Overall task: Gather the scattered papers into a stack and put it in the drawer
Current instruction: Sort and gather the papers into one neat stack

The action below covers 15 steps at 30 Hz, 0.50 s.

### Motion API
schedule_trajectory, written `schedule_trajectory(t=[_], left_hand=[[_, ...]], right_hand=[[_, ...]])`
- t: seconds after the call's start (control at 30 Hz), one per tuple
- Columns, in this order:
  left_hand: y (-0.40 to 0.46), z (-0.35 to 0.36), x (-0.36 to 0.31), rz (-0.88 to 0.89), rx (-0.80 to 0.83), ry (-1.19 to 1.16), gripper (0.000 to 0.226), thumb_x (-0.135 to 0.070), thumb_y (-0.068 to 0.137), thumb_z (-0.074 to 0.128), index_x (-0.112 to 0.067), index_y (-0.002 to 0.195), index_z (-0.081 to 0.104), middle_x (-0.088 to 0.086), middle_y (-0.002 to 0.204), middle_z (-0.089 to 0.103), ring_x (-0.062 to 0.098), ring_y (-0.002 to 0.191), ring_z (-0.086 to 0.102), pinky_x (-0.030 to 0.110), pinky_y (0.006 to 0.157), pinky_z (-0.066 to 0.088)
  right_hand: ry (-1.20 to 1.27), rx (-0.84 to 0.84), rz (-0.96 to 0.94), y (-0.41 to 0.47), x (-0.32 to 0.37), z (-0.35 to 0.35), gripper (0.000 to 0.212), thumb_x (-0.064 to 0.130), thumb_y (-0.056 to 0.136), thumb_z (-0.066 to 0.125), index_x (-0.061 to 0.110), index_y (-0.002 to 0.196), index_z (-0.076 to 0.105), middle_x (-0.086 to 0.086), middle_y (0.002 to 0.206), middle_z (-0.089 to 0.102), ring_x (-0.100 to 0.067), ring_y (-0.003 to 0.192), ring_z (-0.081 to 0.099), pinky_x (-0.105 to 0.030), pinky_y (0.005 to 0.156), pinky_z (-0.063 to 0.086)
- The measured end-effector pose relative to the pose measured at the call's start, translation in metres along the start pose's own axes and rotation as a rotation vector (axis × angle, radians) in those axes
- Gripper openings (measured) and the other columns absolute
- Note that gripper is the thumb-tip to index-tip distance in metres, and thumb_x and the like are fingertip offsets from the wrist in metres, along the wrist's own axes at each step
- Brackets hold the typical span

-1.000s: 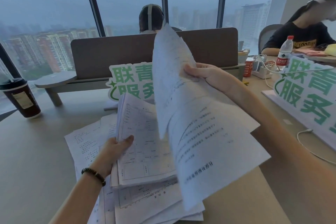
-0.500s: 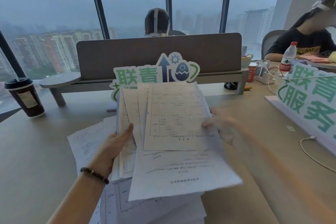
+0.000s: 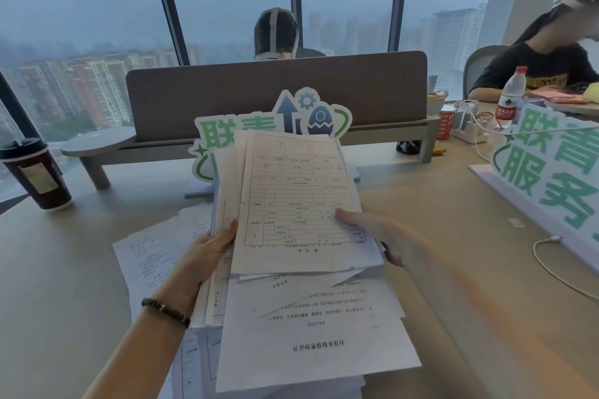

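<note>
We hold the stack (image 3: pixel 291 210) of papers between our two hands, tilted up off the desk (image 3: pixel 58 269) with its top edge leaning away from us. Our left hand (image 3: pixel 204 256) grips the stack's left edge, thumb lying on the front face and the other fingers hidden behind the sheets. Our right hand (image 3: pixel 382 236) grips the right edge the same way, thumb pressed flat on the top form, the rest of the fingers behind. The stack is uneven: the sheets are fanned, with a gridded form on top and longer sheets sticking out below it toward us.

More loose sheets (image 3: pixel 149 256) lie flat on the desk to the left of and under the left hand, and the lower sheets of the pile spread out beneath our wrists at the bottom of the view. A dark bead bracelet (image 3: pixel 165 311) sits on our left wrist.

Just behind the stack stands a green and white sign (image 3: pixel 223 133), partly covered by the papers. A second such sign (image 3: pixel 551 168) stands to the right, with a white cable (image 3: pixel 557 272) lying before it. A dark cup (image 3: pixel 35 172) stands well to the left. A divider (image 3: pixel 275 91) crosses the desk; one person sits behind it, another at far right near a water bottle (image 3: pixel 510 97).
</note>
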<state>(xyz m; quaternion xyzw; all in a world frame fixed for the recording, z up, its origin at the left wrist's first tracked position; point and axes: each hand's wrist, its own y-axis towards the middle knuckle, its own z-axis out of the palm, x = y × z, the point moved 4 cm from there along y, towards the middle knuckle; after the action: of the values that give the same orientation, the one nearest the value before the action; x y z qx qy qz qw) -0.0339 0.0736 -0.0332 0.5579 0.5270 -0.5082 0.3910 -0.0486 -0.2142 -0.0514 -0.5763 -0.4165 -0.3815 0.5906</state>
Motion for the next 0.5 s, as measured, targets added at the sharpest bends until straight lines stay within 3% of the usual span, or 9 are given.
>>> schedule_trajectory(t=[0.07,0.1,0.17,0.23,0.27,0.3,0.4,0.5], left_hand=[[-0.001,-0.002,-0.001,-0.029,-0.019,0.034,0.048,-0.051,0.09,0.05,-0.01,0.1,0.073,0.0,0.083,0.077,0.016,0.078,0.073,0.032,0.076,0.06],[-0.001,-0.003,-0.002,-0.027,-0.033,0.06,0.054,-0.056,0.088,0.047,-0.01,0.101,0.073,-0.001,0.081,0.076,0.013,0.076,0.071,0.027,0.07,0.058],[-0.002,-0.001,-0.004,0.0,0.001,0.061,0.061,-0.068,0.078,0.049,-0.014,0.097,0.072,-0.008,0.067,0.075,0.003,0.062,0.071,0.013,0.053,0.052],[-0.006,0.004,-0.005,0.005,0.055,-0.01,0.078,-0.081,0.051,0.07,-0.017,0.096,0.073,-0.005,0.074,0.078,0.005,0.068,0.074,0.013,0.054,0.055],[-0.006,0.005,-0.003,-0.007,0.066,-0.061,0.08,-0.077,0.044,0.079,-0.017,0.097,0.074,0.001,0.082,0.08,0.013,0.076,0.077,0.019,0.058,0.059],[-0.005,0.007,0.0,-0.025,0.082,-0.122,0.07,-0.064,0.052,0.085,-0.016,0.101,0.073,0.007,0.09,0.079,0.022,0.084,0.077,0.027,0.063,0.062],[-0.003,0.01,0.005,-0.105,0.06,-0.251,0.033,-0.023,0.09,0.068,-0.01,0.119,0.067,0.019,0.107,0.075,0.038,0.099,0.073,0.052,0.09,0.057],[0.0,0.011,0.005,-0.137,0.068,-0.298,0.032,-0.012,0.093,0.057,-0.01,0.124,0.063,0.019,0.11,0.074,0.04,0.101,0.072,0.055,0.096,0.053]], right_hand=[[-0.028,0.061,-0.006,0.002,-0.002,0.0,0.08,0.048,0.053,0.094,0.024,0.124,0.067,-0.002,0.121,0.073,-0.025,0.12,0.064,-0.05,0.112,0.041],[-0.045,0.078,-0.017,0.002,-0.002,0.001,0.085,0.043,0.05,0.097,0.024,0.126,0.065,-0.002,0.123,0.072,-0.026,0.122,0.062,-0.051,0.113,0.04],[-0.021,0.074,-0.058,0.001,-0.002,0.004,0.076,0.021,0.063,0.094,0.02,0.131,0.061,-0.006,0.12,0.072,-0.028,0.117,0.066,-0.052,0.108,0.045],[0.019,0.063,-0.074,0.0,-0.004,0.007,0.065,0.008,0.073,0.086,0.019,0.132,0.059,-0.008,0.117,0.074,-0.029,0.111,0.069,-0.051,0.103,0.05],[0.045,0.079,-0.062,-0.002,-0.005,0.011,0.058,0.01,0.077,0.083,0.018,0.13,0.06,-0.009,0.116,0.074,-0.029,0.109,0.07,-0.05,0.101,0.052],[0.068,0.097,-0.036,-0.004,-0.006,0.016,0.049,0.016,0.082,0.08,0.018,0.127,0.062,-0.01,0.115,0.074,-0.03,0.107,0.071,-0.048,0.097,0.054],[0.094,0.047,0.009,-0.002,-0.012,0.025,0.032,0.024,0.093,0.069,0.018,0.123,0.065,-0.009,0.115,0.074,-0.028,0.105,0.07,-0.042,0.092,0.056],[0.062,-0.069,-0.1,0.005,-0.01,0.025,0.035,0.013,0.091,0.069,0.013,0.126,0.062,-0.007,0.112,0.074,-0.026,0.102,0.071,-0.04,0.091,0.056]])
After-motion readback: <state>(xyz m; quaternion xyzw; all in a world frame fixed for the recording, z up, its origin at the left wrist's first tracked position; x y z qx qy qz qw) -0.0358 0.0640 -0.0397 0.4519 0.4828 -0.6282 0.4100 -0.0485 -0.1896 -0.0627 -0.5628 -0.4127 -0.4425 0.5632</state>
